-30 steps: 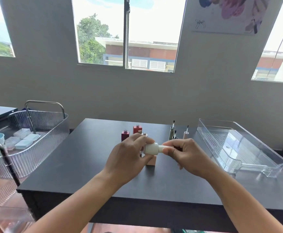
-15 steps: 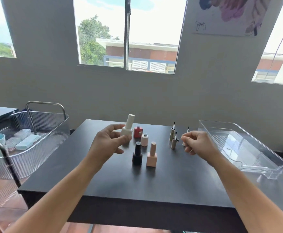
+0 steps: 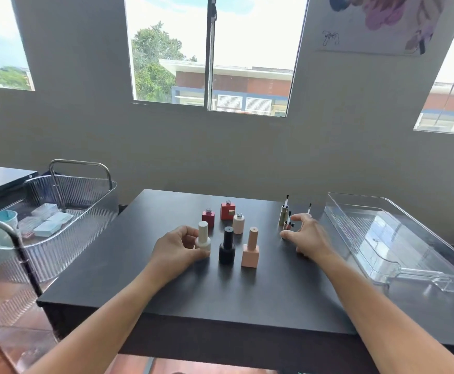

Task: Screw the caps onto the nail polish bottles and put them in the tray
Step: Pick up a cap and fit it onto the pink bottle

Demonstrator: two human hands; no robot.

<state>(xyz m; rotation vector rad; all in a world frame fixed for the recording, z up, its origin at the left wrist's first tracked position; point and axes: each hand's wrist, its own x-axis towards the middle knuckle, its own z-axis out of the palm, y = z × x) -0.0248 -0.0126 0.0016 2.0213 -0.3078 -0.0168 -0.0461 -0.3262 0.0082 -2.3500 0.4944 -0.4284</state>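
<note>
My left hand point(image 3: 178, 249) grips the capped white bottle point(image 3: 203, 238), which stands upright on the dark table point(image 3: 220, 295). To its right stand a capped black bottle point(image 3: 227, 246) and a capped pink bottle point(image 3: 251, 248). Behind them stand three uncapped bottles: a small red one point(image 3: 208, 217), a larger red one point(image 3: 227, 210) and a beige one point(image 3: 238, 223). My right hand point(image 3: 305, 237) curls its fingers around a brush cap point(image 3: 288, 224); two more brush caps point(image 3: 283, 214) stand upright beside it. The clear tray point(image 3: 398, 238) lies at the right and holds nothing.
A ribbed clear cart basket point(image 3: 72, 211) with a metal handle stands left of the table and holds small boxes and a blue cup. The wall with windows lies behind the table. The tray's handle point(image 3: 447, 282) points toward the near right edge.
Both hands had the white bottle, twisting its cap. The left hand then carried it up and set it down left of the black bottle. The right hand let go and reached to the brush caps.
</note>
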